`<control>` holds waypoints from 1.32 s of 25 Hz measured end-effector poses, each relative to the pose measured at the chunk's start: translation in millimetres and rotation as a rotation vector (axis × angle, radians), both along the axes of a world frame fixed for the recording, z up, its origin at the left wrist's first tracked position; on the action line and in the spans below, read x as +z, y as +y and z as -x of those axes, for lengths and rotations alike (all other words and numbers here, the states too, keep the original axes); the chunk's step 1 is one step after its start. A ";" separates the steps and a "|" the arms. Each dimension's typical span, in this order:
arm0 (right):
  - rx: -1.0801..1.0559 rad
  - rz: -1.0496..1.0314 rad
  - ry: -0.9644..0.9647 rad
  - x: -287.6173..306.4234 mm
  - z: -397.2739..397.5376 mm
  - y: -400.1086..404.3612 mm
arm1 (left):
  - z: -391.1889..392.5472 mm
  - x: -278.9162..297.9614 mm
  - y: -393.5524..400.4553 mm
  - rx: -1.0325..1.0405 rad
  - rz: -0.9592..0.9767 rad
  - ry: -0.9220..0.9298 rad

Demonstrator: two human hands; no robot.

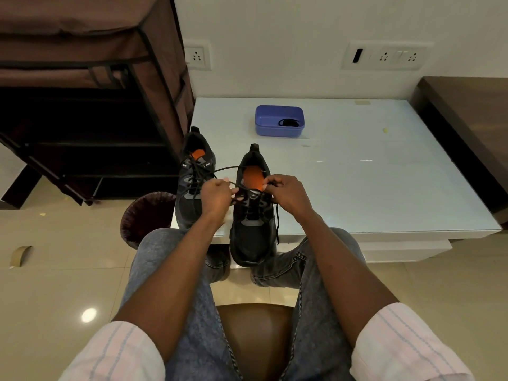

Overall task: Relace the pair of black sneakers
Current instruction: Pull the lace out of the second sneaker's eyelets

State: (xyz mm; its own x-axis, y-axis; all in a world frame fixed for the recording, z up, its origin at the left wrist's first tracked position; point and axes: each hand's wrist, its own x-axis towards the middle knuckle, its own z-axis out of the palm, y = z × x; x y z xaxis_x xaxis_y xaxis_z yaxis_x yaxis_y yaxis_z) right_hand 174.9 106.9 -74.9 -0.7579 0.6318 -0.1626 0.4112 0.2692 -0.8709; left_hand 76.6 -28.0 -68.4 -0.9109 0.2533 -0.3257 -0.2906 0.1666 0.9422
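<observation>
Black lace is pinched in both the left hand and right hand over the near sneaker at the table edge; a hard tug might tip it off

small white logo on left sneaker – unreadable

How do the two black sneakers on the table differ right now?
The left sneaker already has lace crisscrossed up its front and no hand grips it; the right sneaker is being laced, with the left hand and right hand pinching its lace, one end dangling. The left sneaker sits farther back on the table; the right sneaker's toe overhangs the near edge. Both are black with orange insoles.
</observation>
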 end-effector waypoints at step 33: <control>0.007 -0.038 -0.032 7.2 -0.7 0.6 | -5.6 -19.4 9.0 -0.361 0.277 0.475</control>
State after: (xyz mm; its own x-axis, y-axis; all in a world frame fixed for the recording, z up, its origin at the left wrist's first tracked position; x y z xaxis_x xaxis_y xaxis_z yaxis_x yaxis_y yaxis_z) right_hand 175.6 107.5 -67.7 -0.7569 0.6329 -0.1628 0.4370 0.3050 -0.8461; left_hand 82.2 -19.0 -87.8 -0.8453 0.5343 -0.0062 0.2657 0.4303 0.8627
